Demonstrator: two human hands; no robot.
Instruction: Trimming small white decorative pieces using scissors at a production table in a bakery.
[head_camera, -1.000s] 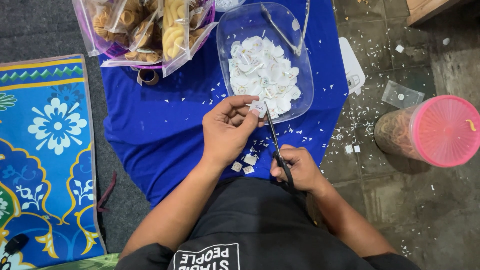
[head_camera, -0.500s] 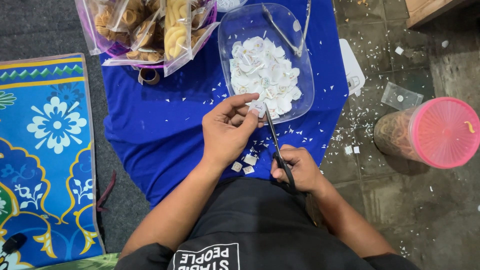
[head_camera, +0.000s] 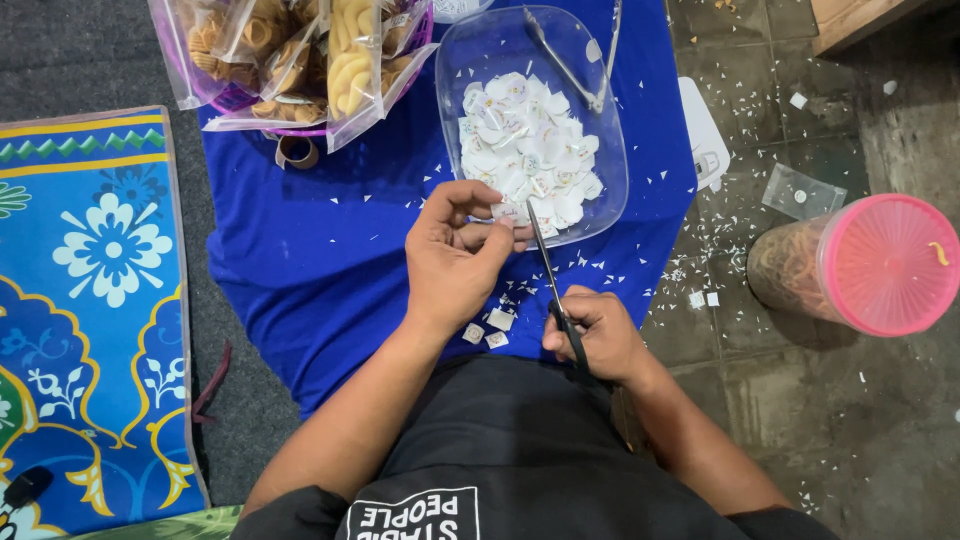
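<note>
At nine o'clock lies a patterned blue mat (head_camera: 90, 300); bags of snacks (head_camera: 300, 60) sit at eleven o'clock on a blue cloth (head_camera: 300, 250). The left hand (head_camera: 455, 255), near centre, pinches a small paper piece (head_camera: 503, 211) between thumb and fingertips, at the near rim of a clear tray (head_camera: 600, 190) full of paper cutouts at twelve o'clock. The right hand (head_camera: 598, 335), just past centre, is closed around the handles of black scissors (head_camera: 550, 275), whose blades point at the paper piece. A pink-lidded jar (head_camera: 880, 265) lies at three o'clock.
</note>
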